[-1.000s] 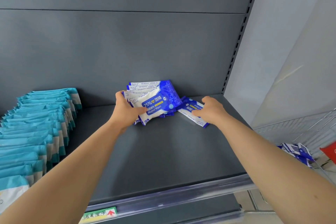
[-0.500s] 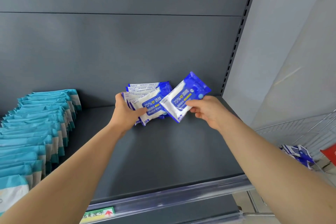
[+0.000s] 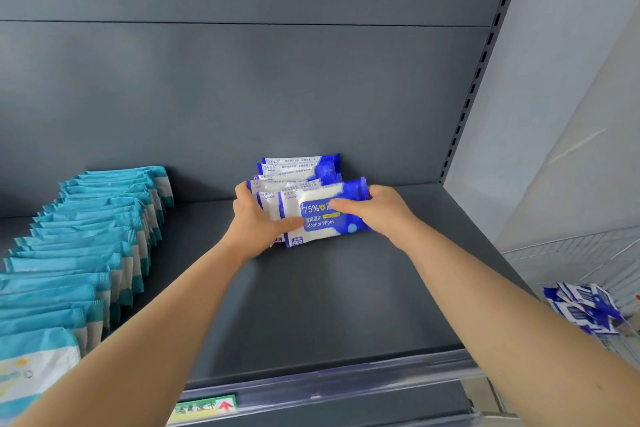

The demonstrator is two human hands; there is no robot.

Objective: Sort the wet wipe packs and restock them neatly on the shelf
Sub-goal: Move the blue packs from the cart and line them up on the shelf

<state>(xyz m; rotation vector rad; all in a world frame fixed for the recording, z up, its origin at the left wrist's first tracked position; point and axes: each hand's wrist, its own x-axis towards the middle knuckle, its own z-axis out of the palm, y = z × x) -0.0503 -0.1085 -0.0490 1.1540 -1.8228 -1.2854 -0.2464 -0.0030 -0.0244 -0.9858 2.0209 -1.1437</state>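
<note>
Left hand (image 3: 256, 224), right hand (image 3: 382, 215) grip blue packs (image 3: 313, 230) on shelf (image 3: 329, 308); basket (image 3: 568, 255) holds more.

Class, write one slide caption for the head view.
On the grey shelf, left hand grips the blue wipe row as right hand holds the front pack against it, teal packs alongside.

Front blue wet wipe pack (image 3: 322, 218): "75%" in white, "Alcohol Wipes" beneath, Chinese characters between, partly covered. Shelf-edge label (image 3: 204, 407): green and yellow strip, red arrow, print too blurred to read.
</note>
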